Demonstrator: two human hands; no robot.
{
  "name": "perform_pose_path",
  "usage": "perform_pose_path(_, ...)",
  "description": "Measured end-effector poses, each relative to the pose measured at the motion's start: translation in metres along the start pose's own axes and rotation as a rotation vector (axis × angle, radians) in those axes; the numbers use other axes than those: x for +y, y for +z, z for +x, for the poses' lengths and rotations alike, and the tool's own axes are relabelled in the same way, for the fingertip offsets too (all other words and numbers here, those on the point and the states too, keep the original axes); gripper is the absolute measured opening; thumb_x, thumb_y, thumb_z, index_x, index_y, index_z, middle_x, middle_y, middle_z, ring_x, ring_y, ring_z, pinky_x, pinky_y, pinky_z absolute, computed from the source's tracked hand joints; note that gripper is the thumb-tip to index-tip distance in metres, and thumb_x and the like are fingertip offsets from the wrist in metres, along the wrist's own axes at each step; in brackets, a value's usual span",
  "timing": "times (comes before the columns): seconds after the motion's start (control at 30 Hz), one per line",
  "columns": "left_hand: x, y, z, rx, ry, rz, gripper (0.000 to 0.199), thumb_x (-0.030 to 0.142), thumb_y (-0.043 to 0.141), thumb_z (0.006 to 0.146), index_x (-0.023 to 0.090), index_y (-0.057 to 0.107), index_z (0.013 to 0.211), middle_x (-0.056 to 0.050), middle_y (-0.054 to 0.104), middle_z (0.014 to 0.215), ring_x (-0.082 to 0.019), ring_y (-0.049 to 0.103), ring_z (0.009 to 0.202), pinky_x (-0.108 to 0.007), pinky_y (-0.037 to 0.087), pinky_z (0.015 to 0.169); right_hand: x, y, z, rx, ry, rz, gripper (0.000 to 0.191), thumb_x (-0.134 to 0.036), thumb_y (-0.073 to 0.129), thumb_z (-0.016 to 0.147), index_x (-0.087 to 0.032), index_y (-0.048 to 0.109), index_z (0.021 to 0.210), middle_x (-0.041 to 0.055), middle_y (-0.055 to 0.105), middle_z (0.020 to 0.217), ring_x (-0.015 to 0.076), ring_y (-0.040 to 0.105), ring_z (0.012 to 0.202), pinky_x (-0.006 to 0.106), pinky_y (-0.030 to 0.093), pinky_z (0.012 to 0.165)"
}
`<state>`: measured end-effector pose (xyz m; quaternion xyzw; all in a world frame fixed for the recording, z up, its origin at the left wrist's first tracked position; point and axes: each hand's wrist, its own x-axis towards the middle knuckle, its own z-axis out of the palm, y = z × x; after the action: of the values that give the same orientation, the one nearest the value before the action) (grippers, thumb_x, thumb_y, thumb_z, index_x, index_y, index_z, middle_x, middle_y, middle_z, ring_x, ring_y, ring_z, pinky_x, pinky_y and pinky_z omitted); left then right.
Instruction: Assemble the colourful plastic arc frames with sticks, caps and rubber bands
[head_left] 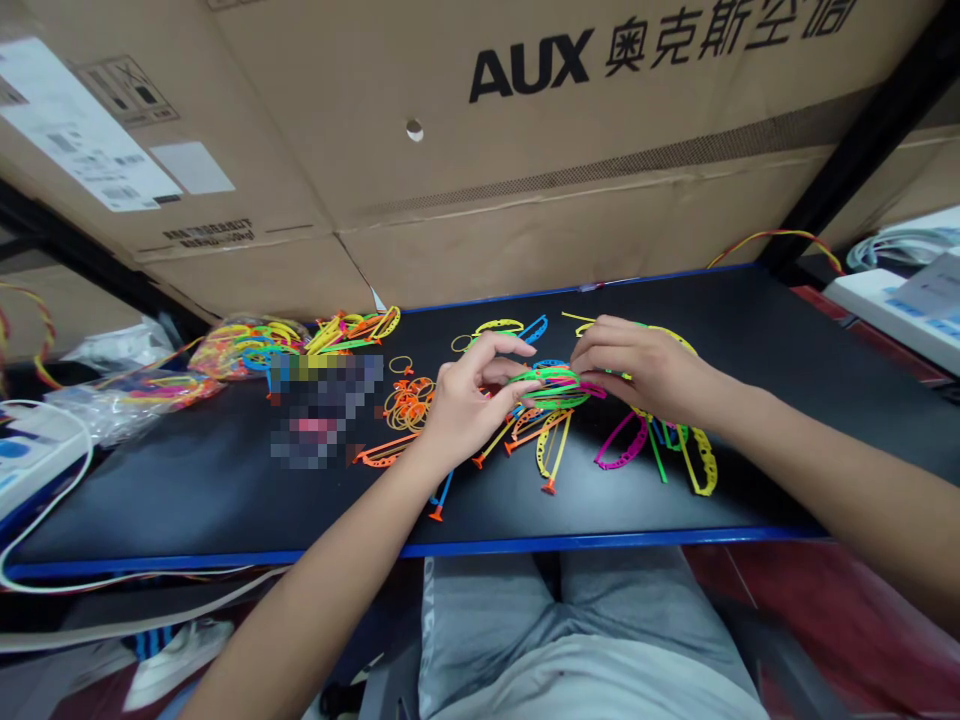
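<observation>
My left hand (477, 392) is closed, thumb and fingers pinching the left side of a green plastic toy bow (553, 388). At its other end my right hand (637, 365) has its fingers curled together, the fingertips touching the bow; part of the grip is hidden. Below the hands lie more toy bows and arrows, among them a yellow bow (541, 452), a magenta bow (630, 445) and another yellow bow (705, 462). Orange suction tips (550, 487) end several of the arrows. Left of my left hand is a heap of rubber bands with orange pieces (410, 404).
A large cardboard box (525, 210) stands behind the black tabletop (225, 500). Bagged colourful toy parts (247, 345) and a loose pile of them (352, 330) sit at the back left. A blurred-out patch (326, 410) covers something nearby. White power strips (892, 310) flank the table.
</observation>
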<state>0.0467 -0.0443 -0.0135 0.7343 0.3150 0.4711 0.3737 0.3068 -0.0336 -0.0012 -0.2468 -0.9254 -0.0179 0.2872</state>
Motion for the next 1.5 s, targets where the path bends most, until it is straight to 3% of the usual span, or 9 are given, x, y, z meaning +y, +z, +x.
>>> perform_pose_path(0.23, 0.003, -0.004, 0.000, 0.046, 0.003, 0.004, 0.034, 0.036, 0.080, 0.094, 0.023, 0.061, 0.118, -0.001, 0.082, 0.090, -0.020, 0.084, 0.076, -0.028, 0.071, 0.070, -0.008, -0.001, 0.001, 0.091, 0.094, -0.108, 0.047, -0.007, 0.052, 0.099, -0.019, 0.064, 0.143, 0.0159, 0.076, 0.121, 0.0303, 0.067, 0.109, 0.047, 0.056, 0.090)
perform_pose_path(0.47, -0.002, -0.004, 0.007, -0.082, 0.000, -0.032, 0.039, 0.037, 0.081, 0.093, 0.024, 0.059, 0.123, -0.004, 0.084, 0.095, -0.021, 0.084, 0.086, -0.028, 0.069, 0.074, -0.024, 0.011, 0.003, 0.217, 0.100, 0.129, 0.022, -0.022, 0.063, 0.104, -0.022, 0.076, 0.122, 0.0058, 0.080, 0.087, 0.0204, 0.072, 0.076, 0.035, 0.056, 0.072)
perform_pose_path(0.53, -0.004, -0.014, 0.015, 0.040, 0.006, -0.039, 0.040, 0.045, 0.079, 0.094, 0.025, 0.057, 0.121, -0.006, 0.084, 0.100, -0.022, 0.084, 0.090, -0.029, 0.069, 0.072, -0.023, 0.009, 0.002, 0.276, 0.171, 0.110, 0.021, -0.022, 0.064, 0.103, -0.024, 0.078, 0.120, 0.0062, 0.083, 0.095, 0.0218, 0.076, 0.082, 0.036, 0.059, 0.077)
perform_pose_path(0.7, -0.008, -0.064, 0.030, 0.699, 0.109, 0.073, 0.030, 0.047, 0.076, 0.095, 0.025, 0.057, 0.103, -0.003, 0.083, 0.091, -0.015, 0.078, 0.067, -0.023, 0.059, 0.054, -0.017, -0.001, 0.000, 0.276, 0.222, 0.175, 0.020, -0.026, 0.068, 0.101, -0.026, 0.078, 0.118, 0.0041, 0.083, 0.095, 0.0198, 0.077, 0.078, 0.033, 0.060, 0.071)
perform_pose_path(0.77, -0.011, -0.079, 0.030, 0.758, 0.132, 0.126, 0.031, 0.049, 0.076, 0.094, 0.024, 0.058, 0.097, 0.000, 0.078, 0.076, -0.011, 0.069, 0.053, -0.021, 0.052, 0.047, -0.017, 0.002, 0.000, 0.198, 0.161, 0.220, 0.020, -0.026, 0.065, 0.103, -0.025, 0.077, 0.119, 0.0044, 0.081, 0.093, 0.0189, 0.074, 0.076, 0.033, 0.059, 0.069)
perform_pose_path(0.9, -0.016, -0.090, 0.025, 0.424, -0.003, 0.375, 0.020, 0.041, 0.073, 0.095, 0.023, 0.065, 0.096, 0.000, 0.076, 0.076, -0.013, 0.068, 0.056, -0.024, 0.053, 0.054, -0.018, 0.009, 0.002, 0.184, 0.136, 0.049, 0.025, -0.028, 0.065, 0.103, -0.021, 0.072, 0.126, 0.0118, 0.077, 0.106, 0.0268, 0.070, 0.097, 0.044, 0.058, 0.086)
perform_pose_path(1.1, -0.022, -0.103, 0.016, -0.252, -0.135, 0.806, 0.018, 0.032, 0.081, 0.086, 0.029, 0.081, 0.104, -0.005, 0.080, 0.109, -0.029, 0.069, 0.110, -0.047, 0.054, 0.098, -0.004, 0.001, 0.003, 0.317, 0.185, -0.064, 0.019, -0.023, 0.066, 0.100, -0.023, 0.073, 0.118, 0.0121, 0.074, 0.104, 0.0294, 0.066, 0.098, 0.051, 0.055, 0.089)
perform_pose_path(1.3, -0.031, -0.111, 0.016, -0.360, -0.196, 0.715, 0.013, 0.033, 0.076, 0.088, 0.027, 0.083, 0.096, -0.006, 0.077, 0.101, -0.024, 0.071, 0.095, -0.038, 0.057, 0.087, -0.007, -0.003, 0.004, 0.403, 0.124, -0.018, 0.013, -0.017, 0.064, 0.099, -0.025, 0.074, 0.100, 0.0044, 0.072, 0.077, 0.0240, 0.061, 0.076, 0.044, 0.054, 0.075)
perform_pose_path(1.5, -0.024, -0.114, 0.017, -0.342, -0.248, 0.685, 0.015, 0.033, 0.071, 0.090, 0.023, 0.082, 0.091, -0.006, 0.079, 0.098, -0.024, 0.074, 0.092, -0.037, 0.059, 0.087, 0.005, -0.002, 0.000, 0.378, 0.260, -0.099, 0.016, -0.021, 0.061, 0.100, -0.024, 0.077, 0.103, 0.0082, 0.077, 0.088, 0.0278, 0.064, 0.087, 0.046, 0.054, 0.081)
